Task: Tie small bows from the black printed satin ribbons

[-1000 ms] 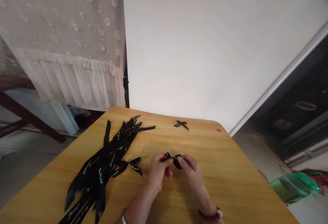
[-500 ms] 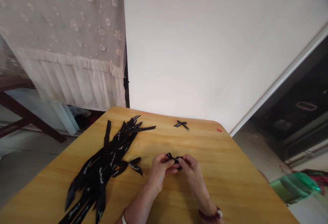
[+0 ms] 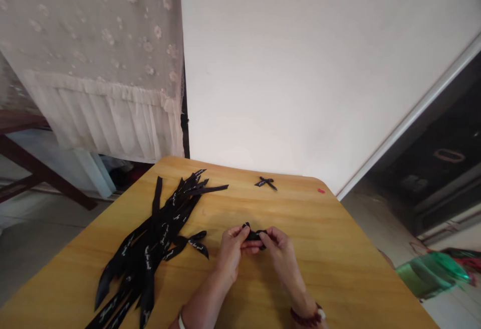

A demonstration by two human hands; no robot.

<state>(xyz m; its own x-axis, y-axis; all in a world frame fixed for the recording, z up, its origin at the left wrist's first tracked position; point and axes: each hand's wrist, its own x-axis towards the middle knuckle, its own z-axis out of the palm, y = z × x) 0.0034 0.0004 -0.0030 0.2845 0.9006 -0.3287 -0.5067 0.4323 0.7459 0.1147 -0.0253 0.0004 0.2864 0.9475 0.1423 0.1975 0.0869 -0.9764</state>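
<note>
A small black ribbon bow [image 3: 254, 235] is held between both hands above the front middle of the table. My left hand [image 3: 232, 249] pinches its left loop between thumb and fingers. On the other side, my right hand [image 3: 280, 250] grips the right part of the bow, covering some of it. To the left lies a long pile of black ribbons [image 3: 161, 233] with white lettering. A looped ribbon [image 3: 195, 243] sticks out at the pile's right side. Farther back rests a finished-looking black bow [image 3: 266, 182].
The wooden table [image 3: 300, 218] has a small red item [image 3: 321, 191] near its back right corner. Behind stands a white panel [image 3: 300, 68], with a lace curtain [image 3: 112, 68] at the left. A green translucent container [image 3: 432, 274] is beyond the right edge.
My left thumb has moved up slightly toward the left loop, and the bow's middle shows more between the hands. The ribbons on the table have not moved.
</note>
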